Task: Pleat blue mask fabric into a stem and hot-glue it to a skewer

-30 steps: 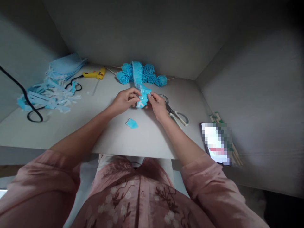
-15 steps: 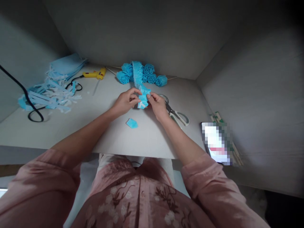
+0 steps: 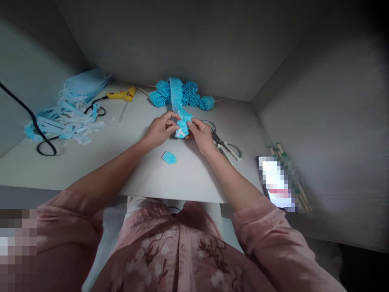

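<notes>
Pinching, in the right hand (image 3: 201, 134), the near part of a ruffled blue strip (image 3: 178, 104) stretching toward blue rosettes (image 3: 194, 101) by the far edge of the table (image 3: 146, 178). Holding the left hand (image 3: 158, 129), fingers bent, at the strip's left side; too small to tell whether gripping or merely close.

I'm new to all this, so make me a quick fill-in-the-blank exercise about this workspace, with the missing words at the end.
1. The right hand grips a long, ruffled fabric strip coloured ____.
2. The yellow plastic glue gun is attached to a black ____.
3. The metal scissors with pale looped handles lie nearest the person's ____ hand.
4. The pile of pale blue and white cut strips lies toward the person's ____ side.

Missing words: blue; cord; right; left.
</notes>
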Demonstrator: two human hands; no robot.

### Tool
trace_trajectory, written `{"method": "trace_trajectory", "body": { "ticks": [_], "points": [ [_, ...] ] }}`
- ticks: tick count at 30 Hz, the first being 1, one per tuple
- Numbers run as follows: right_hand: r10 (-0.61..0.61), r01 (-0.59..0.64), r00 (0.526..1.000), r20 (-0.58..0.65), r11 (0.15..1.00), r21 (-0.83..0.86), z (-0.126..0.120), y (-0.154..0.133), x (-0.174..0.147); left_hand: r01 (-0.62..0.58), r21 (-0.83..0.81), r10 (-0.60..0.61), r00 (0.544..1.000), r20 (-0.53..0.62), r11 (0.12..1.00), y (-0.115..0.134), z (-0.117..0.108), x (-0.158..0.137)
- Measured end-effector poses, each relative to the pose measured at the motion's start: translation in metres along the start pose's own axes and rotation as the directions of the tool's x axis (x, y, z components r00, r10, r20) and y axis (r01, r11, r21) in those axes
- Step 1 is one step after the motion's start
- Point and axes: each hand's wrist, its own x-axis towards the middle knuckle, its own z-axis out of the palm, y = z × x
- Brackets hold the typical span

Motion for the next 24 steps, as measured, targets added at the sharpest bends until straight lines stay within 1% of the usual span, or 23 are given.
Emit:
{"method": "trace_trajectory", "body": {
  "ticks": [8,12,19,22,24],
  "points": [
    [0.007,-0.007,1.0,0.023,1.0,0.023,0.0011,-0.0034,-0.0026,0.001,0.011,-0.001,1.0,-0.023,1.0,-0.0051,0.0009,-0.0003],
    [0.0,-0.002,0.999,0.046,0.998,0.059,0.0017,-0.0064,-0.0049,-0.006,0.021,0.007,0.999,-0.035,1.0,-0.0048,0.0012,-0.0003],
    [0.016,-0.023,0.996,0.088,0.997,0.075,0.0022,-0.0069,-0.0075,-0.006,0.029,0.007,0.999,-0.037,1.0,-0.0041,0.0015,-0.0008],
    [0.002,-0.01,0.994,0.111,0.997,0.072,0.0011,-0.0036,-0.006,0.001,0.009,-0.001,0.999,-0.039,1.0,-0.005,0.0019,-0.0005],
    [-0.014,0.007,0.995,0.1,0.997,0.073,0.0004,-0.0011,-0.0041,0.03,-0.032,-0.031,0.998,-0.045,0.999,-0.0061,0.0017,0.0003]
  ]
}}
